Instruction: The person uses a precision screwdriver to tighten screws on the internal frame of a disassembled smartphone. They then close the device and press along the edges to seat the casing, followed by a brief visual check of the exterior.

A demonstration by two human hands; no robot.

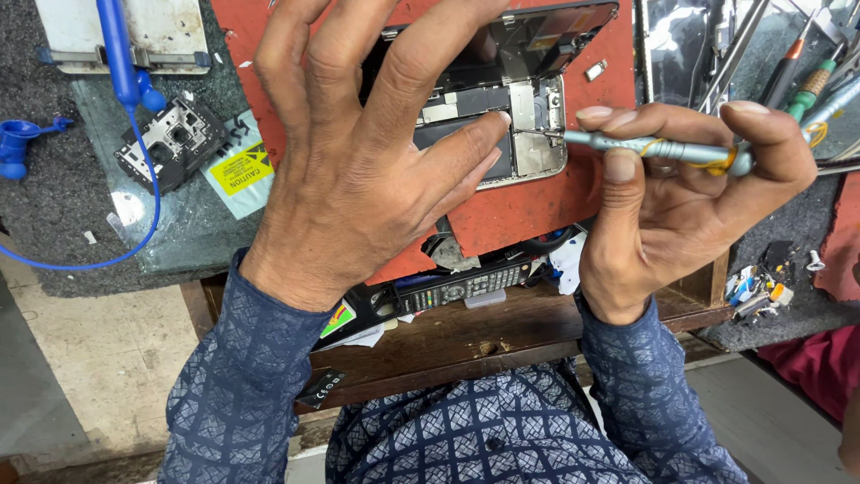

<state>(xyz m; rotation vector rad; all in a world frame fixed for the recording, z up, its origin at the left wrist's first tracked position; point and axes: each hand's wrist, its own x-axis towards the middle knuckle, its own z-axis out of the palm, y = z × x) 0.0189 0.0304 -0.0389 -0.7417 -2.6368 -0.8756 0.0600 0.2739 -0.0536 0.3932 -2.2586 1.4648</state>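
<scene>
Head view: left hand (358,161) spreads over the opened phone (528,108) at twelve o'clock on the red mat (537,202), holding nothing — thumb beside the screwdriver (645,149) tip; right hand (681,206), at three o'clock, pinches the screwdriver, its tip touching the phone's inside

We see a wooden bench (502,336) bearing a red mat (537,202), grey mat (54,215) and glass slab (193,229)
</scene>
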